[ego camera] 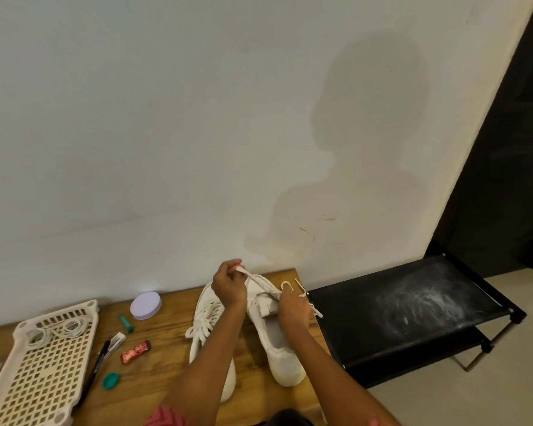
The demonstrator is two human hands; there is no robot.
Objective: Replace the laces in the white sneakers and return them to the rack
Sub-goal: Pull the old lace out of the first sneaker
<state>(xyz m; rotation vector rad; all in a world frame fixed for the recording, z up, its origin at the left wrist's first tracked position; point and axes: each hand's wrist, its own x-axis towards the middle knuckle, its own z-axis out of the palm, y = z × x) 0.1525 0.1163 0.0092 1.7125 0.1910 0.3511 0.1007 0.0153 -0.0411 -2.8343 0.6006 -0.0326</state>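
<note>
Two white sneakers stand side by side on the wooden table [166,348], toes toward the wall. The left sneaker [206,321] is laced, with loose loops on its left side. My left hand [228,284] pinches one end of a white lace [253,276] and holds it up over the right sneaker [277,348]. My right hand [293,309] rests on that shoe's tongue area and pinches the other lace end, which curls up above my fingers. Spare white laces [56,329] lie coiled in a cream perforated tray [43,373] at the left.
A black two-tier shoe rack [413,305] stands right of the table, its top shelf dusty. On the table lie a lilac round lid [145,305], a green tube [126,322], a red wrapper [135,352], a black pen [97,364] and a teal cap [110,380]. The wall is close behind.
</note>
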